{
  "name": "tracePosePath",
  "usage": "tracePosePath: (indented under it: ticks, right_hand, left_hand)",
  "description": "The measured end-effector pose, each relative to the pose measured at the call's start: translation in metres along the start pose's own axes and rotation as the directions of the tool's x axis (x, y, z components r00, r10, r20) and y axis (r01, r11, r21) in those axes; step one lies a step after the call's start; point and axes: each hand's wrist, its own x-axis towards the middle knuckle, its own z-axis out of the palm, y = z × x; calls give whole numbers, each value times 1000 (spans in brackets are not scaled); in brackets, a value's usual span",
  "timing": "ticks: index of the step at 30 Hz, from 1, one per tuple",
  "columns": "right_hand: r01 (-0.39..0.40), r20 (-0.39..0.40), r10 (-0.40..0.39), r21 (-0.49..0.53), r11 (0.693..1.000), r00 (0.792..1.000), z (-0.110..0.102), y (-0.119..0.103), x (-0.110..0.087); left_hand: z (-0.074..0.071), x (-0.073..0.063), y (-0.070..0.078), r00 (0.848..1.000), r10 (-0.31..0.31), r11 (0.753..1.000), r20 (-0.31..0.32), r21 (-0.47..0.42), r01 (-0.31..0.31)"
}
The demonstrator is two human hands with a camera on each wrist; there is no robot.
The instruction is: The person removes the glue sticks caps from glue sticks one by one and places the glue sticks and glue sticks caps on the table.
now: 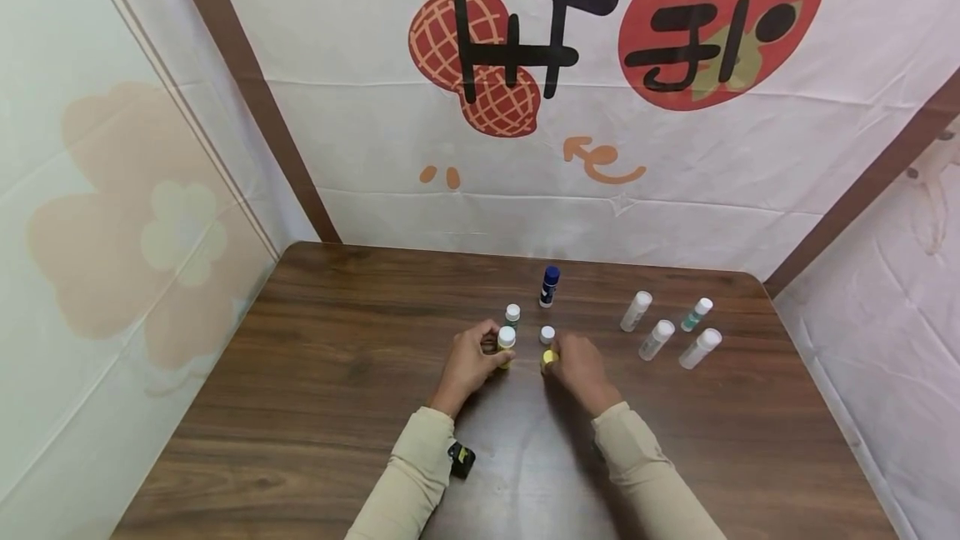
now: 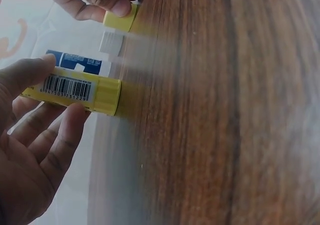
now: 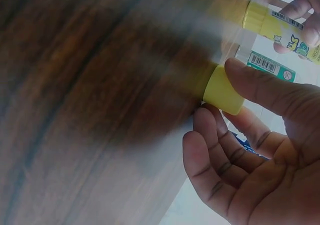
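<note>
My left hand holds a yellow glue stick between thumb and fingers. It stands upright with its white top up and its yellow lower end at the tabletop. To its right, my right hand pinches a yellow cap close to the wood, thumb on one side and fingers on the other. A small white cap stands just behind the yellow one. Behind the yellow glue stick is a green glue stick with a white top, partly hidden. Farther back stands a blue glue stick.
Toward the right stand three white tubes, one of them a white tube nearest the right edge, and a teal-labelled glue stick. A small black object lies by the left sleeve. A printed cloth hangs behind the wooden table.
</note>
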Motion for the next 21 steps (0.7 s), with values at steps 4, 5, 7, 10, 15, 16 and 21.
tracePosePath:
  ticks: [4, 5, 7, 10, 15, 16, 21]
  right_hand:
    - [-9, -5, 9, 13, 1000, 1000, 1, 0, -1]
    - [-10, -3, 10, 14, 1000, 1000, 1, 0, -1]
    - [-5, 9, 5, 24, 1000, 1000, 0, -1, -2]
    - [2, 49, -4, 39, 999, 999, -6, -2, -2]
    - [-6, 39, 4, 60, 998, 999, -25, -2, -5]
    - [-17, 17, 16, 69, 997, 1000, -28, 0, -5]
    - [-27, -100, 44, 160, 987, 994, -35, 8, -2]
  left_hand:
    - [-1, -1, 0, 1000, 13, 1000, 0, 9, -13]
    - [-1, -1, 0, 1000, 11, 1000, -3, 15, -11]
    - [-2, 0, 0, 1000, 23, 999, -9, 43, -22]
    - [-3, 1, 1, 999, 32, 997, -5, 77, -31]
    - [-5, 3, 1, 1000, 21, 994, 19, 106, -23]
    - [-5, 3, 1, 1000, 19, 994, 21, 111, -21]
    - [-4, 1, 0, 1000, 16, 992, 23, 127, -19]
